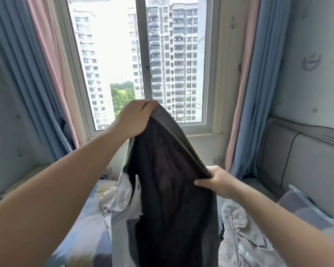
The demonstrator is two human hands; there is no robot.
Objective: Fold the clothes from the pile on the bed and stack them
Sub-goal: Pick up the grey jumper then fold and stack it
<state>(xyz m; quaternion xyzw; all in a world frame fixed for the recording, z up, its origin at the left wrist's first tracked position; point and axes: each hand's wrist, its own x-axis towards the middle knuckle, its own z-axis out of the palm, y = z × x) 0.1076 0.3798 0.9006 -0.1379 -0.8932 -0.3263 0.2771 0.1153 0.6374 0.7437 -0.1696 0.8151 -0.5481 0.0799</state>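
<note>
**Grey garment held up in both hands over the bed**

At the far left a blue curtain (27, 74) with a pink edge hangs beside the window (143, 54). Below it, on the bed (81, 218), lies a crumpled white garment (107, 204) with dark script lettering, partly hidden behind the raised cloth.

The left hand (135, 118) is lifted high in front of the window, its fingers curled tightly round the top edge of a grey garment (181, 132). The garment hangs open towards the camera, showing a dark mesh lining inside and a pale pocket bag on its left side. It drops down to the bottom of the view, above the bed.

The right hand (220, 182) is lower and pinches the same edge between thumb and fingers, so the edge runs at a slant between the two hands.

Right of that, a rumpled beige garment (243, 228) lies on the bed. A padded grey headboard (307, 166) stands at the far right.
</note>
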